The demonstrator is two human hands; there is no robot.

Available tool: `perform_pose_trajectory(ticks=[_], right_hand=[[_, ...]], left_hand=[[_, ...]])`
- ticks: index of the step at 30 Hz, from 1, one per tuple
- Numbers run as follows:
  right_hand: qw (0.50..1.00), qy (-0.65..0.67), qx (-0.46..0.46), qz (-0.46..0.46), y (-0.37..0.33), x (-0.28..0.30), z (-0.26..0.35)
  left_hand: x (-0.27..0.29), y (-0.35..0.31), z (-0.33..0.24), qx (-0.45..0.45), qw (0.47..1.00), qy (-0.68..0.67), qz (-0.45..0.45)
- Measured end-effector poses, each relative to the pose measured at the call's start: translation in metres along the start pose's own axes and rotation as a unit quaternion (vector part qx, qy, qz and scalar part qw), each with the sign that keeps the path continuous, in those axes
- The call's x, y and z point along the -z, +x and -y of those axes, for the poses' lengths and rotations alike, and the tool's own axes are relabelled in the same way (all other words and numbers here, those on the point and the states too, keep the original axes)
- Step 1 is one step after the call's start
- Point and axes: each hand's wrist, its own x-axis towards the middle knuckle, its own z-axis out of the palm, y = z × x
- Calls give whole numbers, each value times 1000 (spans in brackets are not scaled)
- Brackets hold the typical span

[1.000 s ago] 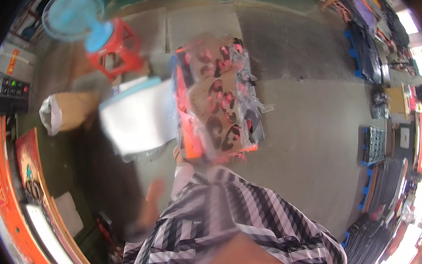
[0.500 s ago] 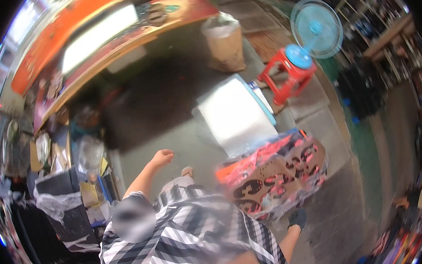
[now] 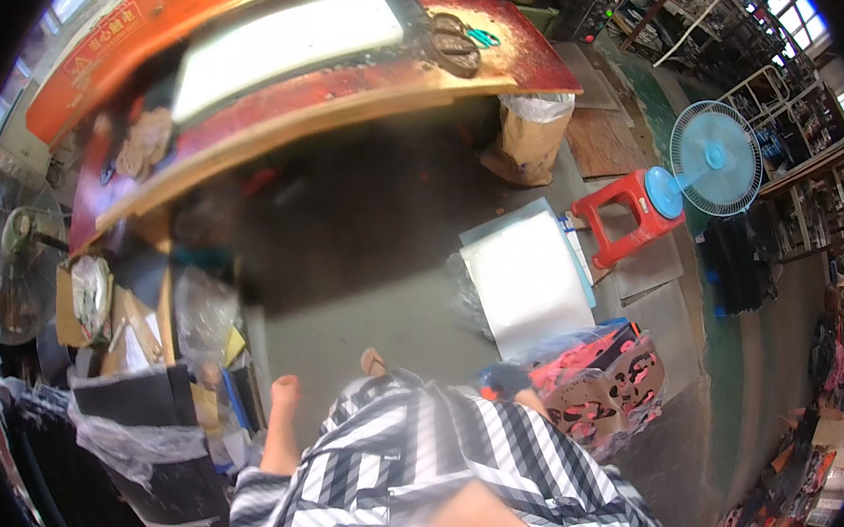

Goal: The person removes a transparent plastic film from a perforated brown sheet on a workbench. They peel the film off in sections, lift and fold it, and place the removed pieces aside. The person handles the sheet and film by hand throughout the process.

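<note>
My left hand (image 3: 285, 394) hangs bare in front of me, above the grey floor and beside a box-like black stack in clear plastic. It is small and foreshortened, so its fingers cannot be made out. At the end of my right arm, a dark glove covers my right hand (image 3: 501, 381). This hand is at the left edge of a plastic-wrapped bundle of pink and brown cut-out sheets (image 3: 606, 388); whether it touches the bundle is unclear. Blur hides its fingers. Just beyond it lies a stack of white sheets (image 3: 532, 279) with a light blue sheet underneath.
Ahead runs a red worktable (image 3: 298, 112) with a bright white panel, brown cut pieces and teal-handled scissors (image 3: 483, 37). A lined paper sack (image 3: 532, 138) stands at its right end. Farther right are a red stool (image 3: 624, 216) and a blue fan (image 3: 715, 155). Black stacks (image 3: 144, 413) are at left.
My view has swung left and nearer the worktable. My right hand has come forward from beside the bundle to its left edge. My left hand has dropped lower in the picture.
</note>
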Motion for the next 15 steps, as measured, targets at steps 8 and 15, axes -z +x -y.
perform_pose_trajectory(ticks=[8, 15], right_hand=[[875, 396, 179, -214, 96, 269, 265], [872, 52, 222, -433, 192, 431, 438]], left_hand=[[-31, 57, -213, -280, 948, -153, 9], [-58, 66, -482, -545, 833, -83, -44]])
